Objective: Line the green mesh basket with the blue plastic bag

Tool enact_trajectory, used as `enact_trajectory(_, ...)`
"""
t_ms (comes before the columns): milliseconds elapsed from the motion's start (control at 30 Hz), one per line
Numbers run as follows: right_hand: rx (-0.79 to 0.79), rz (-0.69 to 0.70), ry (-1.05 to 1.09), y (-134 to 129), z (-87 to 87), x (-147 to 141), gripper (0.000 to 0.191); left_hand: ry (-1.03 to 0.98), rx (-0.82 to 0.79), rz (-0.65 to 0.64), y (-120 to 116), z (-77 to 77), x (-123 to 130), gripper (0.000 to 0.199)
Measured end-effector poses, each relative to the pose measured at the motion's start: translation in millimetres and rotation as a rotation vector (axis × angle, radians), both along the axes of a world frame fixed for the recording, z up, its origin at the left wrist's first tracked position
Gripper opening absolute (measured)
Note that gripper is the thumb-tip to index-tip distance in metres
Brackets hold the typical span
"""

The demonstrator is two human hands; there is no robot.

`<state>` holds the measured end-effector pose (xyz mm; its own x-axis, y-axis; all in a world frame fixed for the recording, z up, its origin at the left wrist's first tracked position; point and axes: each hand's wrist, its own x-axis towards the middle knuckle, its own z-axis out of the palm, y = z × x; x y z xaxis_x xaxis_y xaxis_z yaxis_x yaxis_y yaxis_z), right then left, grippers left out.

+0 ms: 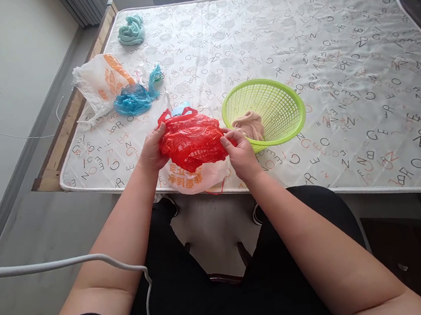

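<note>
A crinkled red plastic bag [195, 139] is stretched sideways between my two hands, over the near edge of the mattress. My left hand [154, 147] is closed on its left end, near the handles. At the right end, my right hand [239, 152] pinches the bag between thumb and fingers. Beneath it lies a whitish plastic bag [185, 182] with orange print, partly covered by the red one. Just beyond my right hand, a green plastic basket [276, 105] sits tilted, with a beige cloth [249, 125] inside.
On the letter-patterned mattress [336, 64], a blue plastic bag [134, 99] and a white bag with orange print [103, 83] lie at the left. A rolled teal cloth [132, 30] is farther back. A white cable [63, 263] crosses in front of my left arm.
</note>
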<state>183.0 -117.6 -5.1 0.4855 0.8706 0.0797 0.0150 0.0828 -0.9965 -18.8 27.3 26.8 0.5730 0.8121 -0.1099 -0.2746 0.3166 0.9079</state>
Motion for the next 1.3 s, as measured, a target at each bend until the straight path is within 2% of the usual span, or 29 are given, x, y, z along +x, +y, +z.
enact_trajectory(200,0.024,0.065,-0.203,-6,5.8,6,0.028,-0.038,-0.032,-0.070,-2,3.4,1,0.052)
enact_trajectory(333,0.008,0.115,-0.321,-9,8.2,9,0.027,-0.012,-0.044,-0.042,-2,4.5,2,0.058)
enact_trajectory(433,-0.016,0.136,-0.365,-11,7.1,9,0.025,0.032,-0.041,0.027,-2,3.2,1,0.056)
enact_trajectory(533,-0.028,0.150,-0.395,-10,4.6,11,0.023,0.061,-0.019,0.077,-2,1.7,0,0.048)
enact_trajectory(633,-0.032,0.150,-0.435,-10,2.0,14,0.020,0.069,-0.001,0.066,-2,2.3,0,0.044)
enact_trajectory(967,-0.064,0.180,-0.549,-7,-15.2,15,0.013,0.041,0.048,0.120,1,6.4,-3,0.048)
enact_trajectory(1167,-0.097,0.300,-0.600,-7,-20.6,12,0.006,0.061,0.038,0.127,6,-3.2,-7,0.040)
enact_trajectory(1300,-0.155,0.343,-0.662,-7,-24.4,11,0.009,0.042,0.054,0.175,8,-3.5,-8,0.046)
